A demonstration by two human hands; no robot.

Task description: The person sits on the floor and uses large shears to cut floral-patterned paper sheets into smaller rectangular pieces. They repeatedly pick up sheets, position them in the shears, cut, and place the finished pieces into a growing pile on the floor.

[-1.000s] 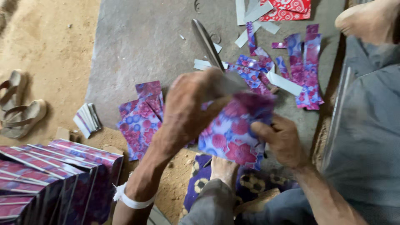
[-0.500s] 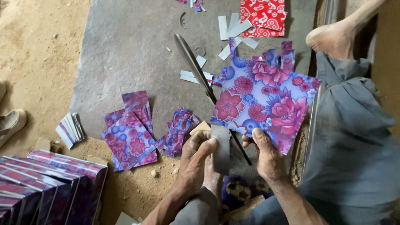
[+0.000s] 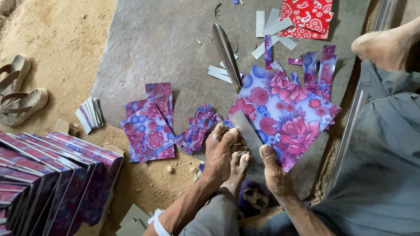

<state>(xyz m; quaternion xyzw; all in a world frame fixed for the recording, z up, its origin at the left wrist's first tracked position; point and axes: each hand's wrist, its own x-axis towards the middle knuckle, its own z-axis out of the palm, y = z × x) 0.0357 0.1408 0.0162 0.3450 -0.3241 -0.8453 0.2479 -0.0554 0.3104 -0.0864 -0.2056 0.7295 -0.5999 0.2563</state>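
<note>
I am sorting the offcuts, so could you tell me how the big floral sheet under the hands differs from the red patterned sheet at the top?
The floral sheet is blue, pink and purple with large flowers; the red sheet is red with small white motifs. The floral sheet is larger and whole in view; the red sheet is cut off by the frame's edge. The right hand touches the floral sheet; nothing touches the red sheet. Both lie flat on the grey slab.

A flat grey stone slab [image 3: 157,48] lies on a sandy, tan dirt floor [image 3: 57,39] under soft daylight. A pair of beige sandals [image 3: 17,94] rests on the sand at left.
</note>
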